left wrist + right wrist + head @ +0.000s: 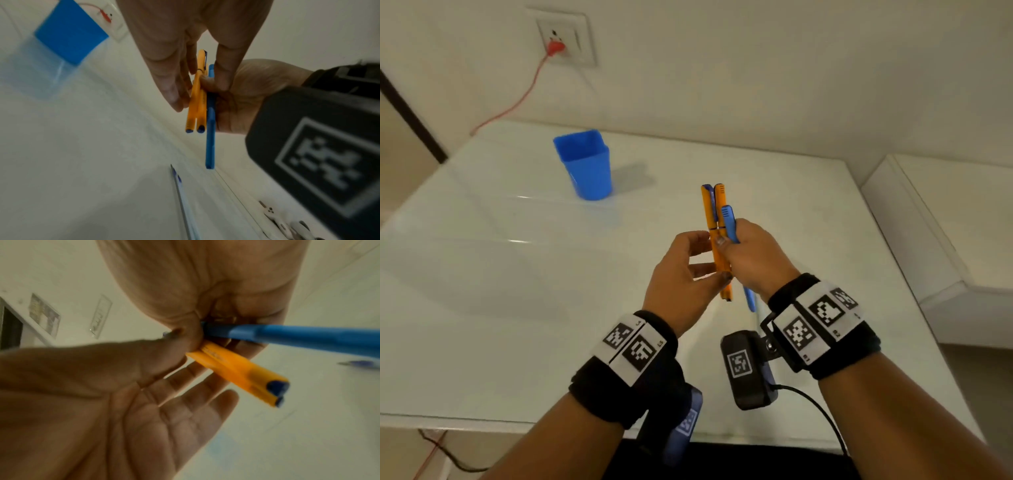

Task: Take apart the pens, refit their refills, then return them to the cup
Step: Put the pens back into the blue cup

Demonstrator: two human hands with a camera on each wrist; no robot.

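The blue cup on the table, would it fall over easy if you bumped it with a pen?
Probably, yes. The blue cup looks like thin plastic and no pens show in it, so it is likely light. It stands taller than its base is wide, narrowing downward, and the white table looks glossy, so it might slide or tip.

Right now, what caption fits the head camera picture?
Right hand grips three pens above the table.

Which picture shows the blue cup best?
The head view: the whole blue cup stands upright on the white table. The left wrist view shows it only blurred in a corner. The right wrist view misses it.
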